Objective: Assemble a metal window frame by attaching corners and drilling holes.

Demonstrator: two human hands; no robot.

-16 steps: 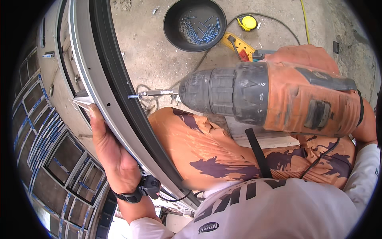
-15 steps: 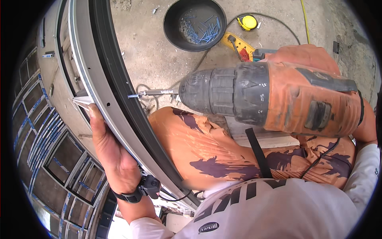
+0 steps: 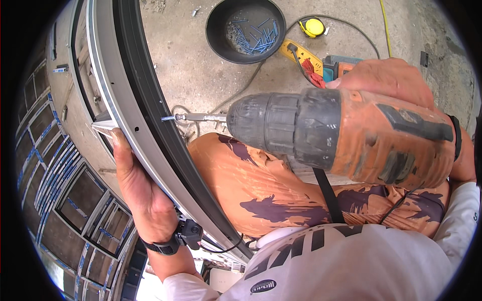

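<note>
A long grey and black metal window-type frame [image 3: 111,75] stands along my left side. My left hand [image 3: 143,193] grips its edge, thumb on the outer face. An orange and black power drill [image 3: 396,138] lies level over my lap, with my right hand [image 3: 384,80] wrapped round it; most of those fingers are hidden by the drill's body. From its chuck a silver driver bit [image 3: 201,117] points left. At the bit's tip a blue screw [image 3: 167,118] meets the black inner side of the frame.
A black bowl [image 3: 216,35] of blue screws sits on the concrete floor, near a yellow tape measure [image 3: 313,28] and a yellow power strip [image 3: 296,49] with cables. A red cloth-like scrap [image 3: 314,75] lies there too. More metal frames [image 3: 75,200] stretch away at far left.
The drill's rear end has swung toward my body and my right hand with it, uncovering more of the red scrap and a teal and orange thing behind. Left hand and frame stay put.
</note>
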